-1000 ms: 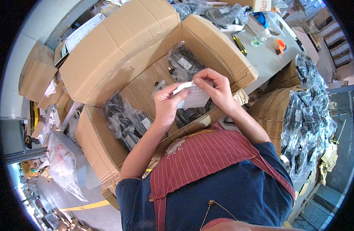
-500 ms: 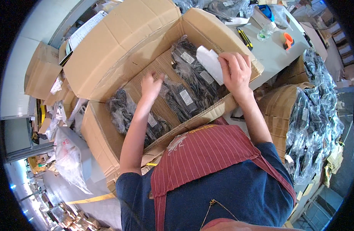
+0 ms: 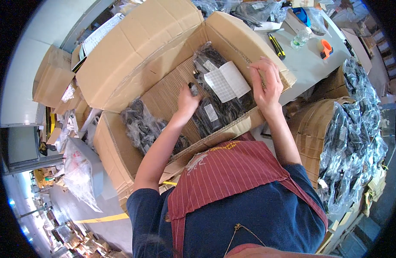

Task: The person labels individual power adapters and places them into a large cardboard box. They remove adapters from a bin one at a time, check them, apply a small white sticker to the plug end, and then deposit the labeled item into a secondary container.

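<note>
Inside a large open cardboard box (image 3: 140, 64) lie black corded items in clear plastic bags, several with white labels. My left hand (image 3: 188, 102) reaches into the middle of the box, its fingers closed around the far end of one bagged black item (image 3: 210, 115). A creased white sheet of labels (image 3: 227, 81) rests on the bagged items at the right. My right hand (image 3: 266, 84) hovers by the box's right wall, its fingers bent and apart with nothing in them. More bagged black items (image 3: 142, 124) fill the left end of the box.
On the grey table stand a yellow-black utility knife (image 3: 276, 46), a small clear bottle (image 3: 301, 38) and an orange tape dispenser (image 3: 325, 49). A second carton (image 3: 309, 124) at the right overflows with bagged black items (image 3: 350, 142). Smaller cardboard boxes (image 3: 51, 79) stand at the left.
My right hand has let go of the white sheet, which now lies unfolded on the bagged items. My left hand has moved right and taken hold of a bagged item.
</note>
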`<state>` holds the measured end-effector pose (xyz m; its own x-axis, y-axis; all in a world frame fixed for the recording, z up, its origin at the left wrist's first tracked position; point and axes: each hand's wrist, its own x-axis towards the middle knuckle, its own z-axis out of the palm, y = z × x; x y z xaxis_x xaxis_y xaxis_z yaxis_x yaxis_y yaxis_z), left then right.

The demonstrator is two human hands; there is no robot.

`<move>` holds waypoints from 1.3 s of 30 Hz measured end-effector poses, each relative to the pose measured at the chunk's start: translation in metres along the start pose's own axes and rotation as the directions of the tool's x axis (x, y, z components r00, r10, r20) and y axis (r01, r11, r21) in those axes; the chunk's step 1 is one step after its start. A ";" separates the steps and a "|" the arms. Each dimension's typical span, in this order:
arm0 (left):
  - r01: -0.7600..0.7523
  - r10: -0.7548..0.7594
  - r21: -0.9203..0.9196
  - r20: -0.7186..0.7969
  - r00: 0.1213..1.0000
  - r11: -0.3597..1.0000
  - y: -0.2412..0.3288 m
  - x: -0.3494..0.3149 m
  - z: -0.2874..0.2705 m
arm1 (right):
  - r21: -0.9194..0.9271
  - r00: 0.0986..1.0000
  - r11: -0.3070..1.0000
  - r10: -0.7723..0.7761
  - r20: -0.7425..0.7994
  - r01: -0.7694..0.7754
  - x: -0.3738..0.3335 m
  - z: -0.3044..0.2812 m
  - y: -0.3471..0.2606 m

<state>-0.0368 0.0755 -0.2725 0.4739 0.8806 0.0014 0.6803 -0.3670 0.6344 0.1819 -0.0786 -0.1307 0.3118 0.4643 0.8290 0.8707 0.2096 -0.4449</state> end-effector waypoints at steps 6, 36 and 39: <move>0.079 -0.069 -0.294 0.044 0.997 0.952 0.017 -0.016 -0.004 | 0.123 0.994 0.986 0.106 0.026 -0.109 0.000 0.005 0.001; -0.202 0.075 -0.757 -0.200 0.977 0.621 0.136 -0.075 -0.145 | 0.559 0.996 0.824 0.071 0.054 -0.089 0.049 0.011 -0.083; -0.230 0.158 -0.677 -0.168 0.973 0.699 0.137 -0.080 -0.146 | 0.484 0.999 0.874 0.019 0.041 -0.036 0.048 0.011 -0.086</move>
<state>-0.0639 -0.0016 -0.0728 0.4749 0.8491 0.2312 -0.0122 -0.2564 0.9665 0.1172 -0.0649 -0.0567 0.3120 0.5033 0.8058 0.5658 0.5829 -0.5831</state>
